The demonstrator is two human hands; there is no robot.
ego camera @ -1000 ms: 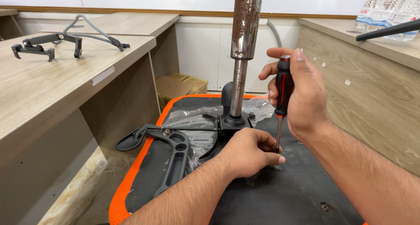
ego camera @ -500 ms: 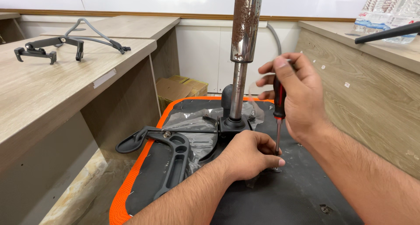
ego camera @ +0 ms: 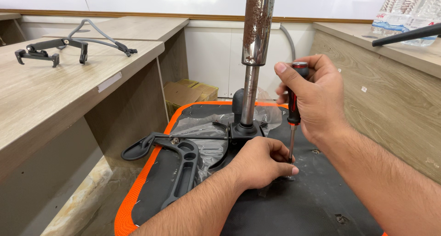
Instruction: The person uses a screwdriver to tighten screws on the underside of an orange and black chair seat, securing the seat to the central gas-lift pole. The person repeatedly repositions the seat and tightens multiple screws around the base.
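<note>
An upturned chair seat [ego camera: 317, 208], black underneath with an orange edge, lies before me. A rusty chrome gas-lift column [ego camera: 257, 29] rises from its black mechanism plate [ego camera: 243, 130]. My right hand [ego camera: 317, 96] grips the red and black handle of a screwdriver [ego camera: 293, 119], held upright with its tip on the seat underside. My left hand [ego camera: 259, 162] rests on the seat and pinches the shaft near the tip. A black armrest bracket [ego camera: 181, 165] and lever lie to the left on clear plastic wrap.
Wooden desks run along the left [ego camera: 55, 103] and right [ego camera: 404, 80]. A black metal bracket [ego camera: 50, 50] and grey cable sit on the left desk. A cardboard box [ego camera: 188, 93] stands on the floor behind. Water bottles [ego camera: 413, 11] are at top right.
My right hand has turned and shifted its grip on the screwdriver handle, now wrapping it from the top. My left hand stays at the tip.
</note>
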